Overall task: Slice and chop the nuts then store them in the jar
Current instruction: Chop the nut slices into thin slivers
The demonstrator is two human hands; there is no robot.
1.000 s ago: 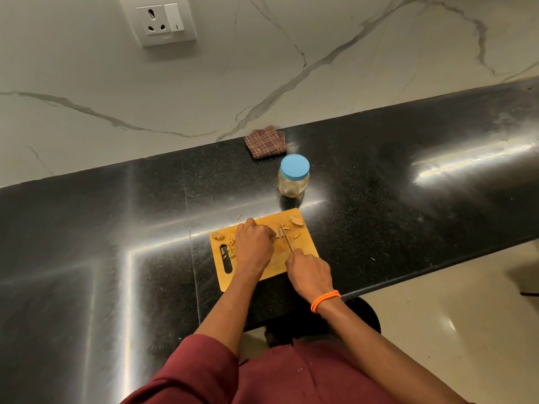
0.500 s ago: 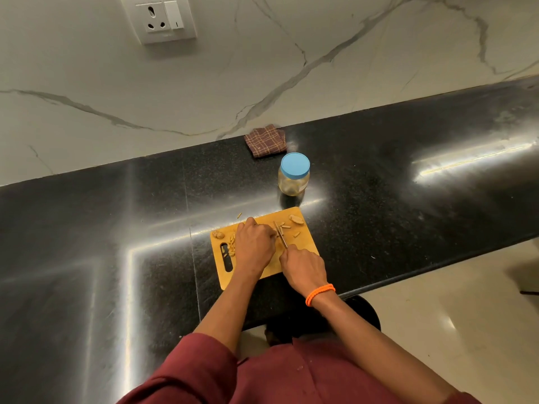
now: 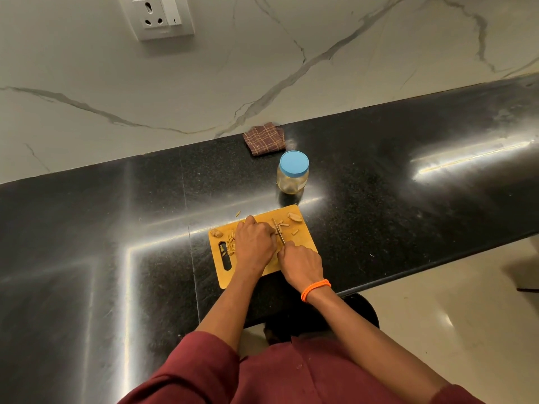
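The nuts (image 3: 284, 224) lie scattered on the yellow cutting board (image 3: 304, 243): a few cut strips just beyond the fingers of the left hand (image 3: 256, 246), a heap of slices (image 3: 231, 244) on that hand's outer side beside the board's handle slot, one whole piece (image 3: 294, 217) at the far corner and another (image 3: 216, 233) at the left edge. A single sliver (image 3: 238, 213) has escaped onto the tabletop (image 3: 408, 205) just past the board.

The left hand is curled, knuckles up, apparently pinning a nut against the board, though the nut itself is hidden beneath it. The right hand (image 3: 302, 265) is clamped round the handle of a knife (image 3: 278, 232), whose thin blade runs close along the left knuckles, pointing away from the body.

These pieces look light, hard and brittle, likely to skid or jump under the blade on a smooth board. Holding one probably works best from above with fingertips tucked back, and the cut strips would be better scooped together than picked up singly.

The jar (image 3: 293, 177), blue lid on, stands on the tabletop just beyond the board's far edge, well past both hands. It is likely smooth glass or plastic, best gripped round the body while the lid is turned. A checked cloth (image 3: 264, 138) lies further off against the marble wall.
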